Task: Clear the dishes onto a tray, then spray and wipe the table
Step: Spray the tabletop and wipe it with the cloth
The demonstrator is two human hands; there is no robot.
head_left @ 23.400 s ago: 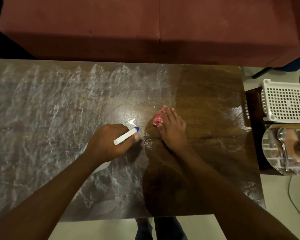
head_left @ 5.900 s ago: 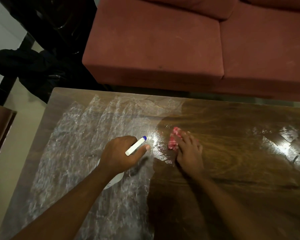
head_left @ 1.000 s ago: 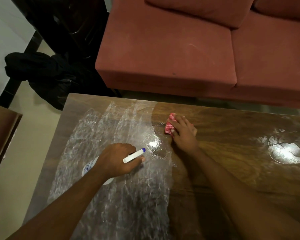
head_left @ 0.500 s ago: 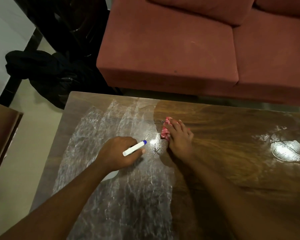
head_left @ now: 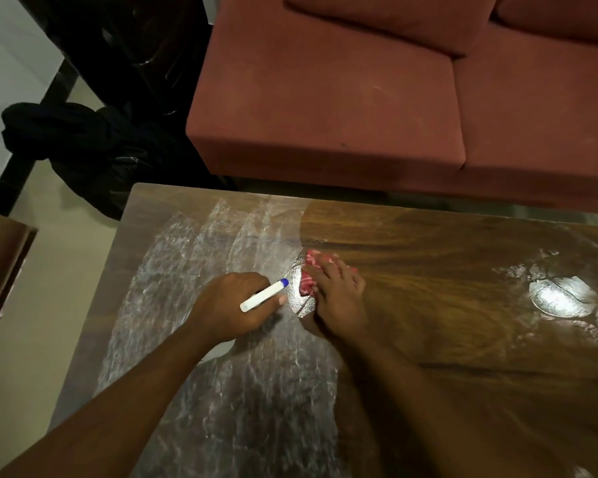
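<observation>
Wiping at the film's edge; risk of streaks.
My right hand [head_left: 339,298] presses the cloth [head_left: 308,270] flat; my left hand [head_left: 232,305] grips the spray bottle [head_left: 263,295], which could smear the table [head_left: 463,305].

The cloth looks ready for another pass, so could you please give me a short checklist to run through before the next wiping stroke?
1. Cloth flat under the right hand: ok.
2. Spray bottle secure in the left hand's grip, nozzle towards the cloth: ok.
3. Streaky film left of the cloth on the table cleared: not ok.
4. Wood to the right of the cloth wiped dark: ok, apart from a shiny patch at far right.
5. Dishes off the visible tabletop: ok.
6. Liquid left in the bottle: cannot tell.
</observation>
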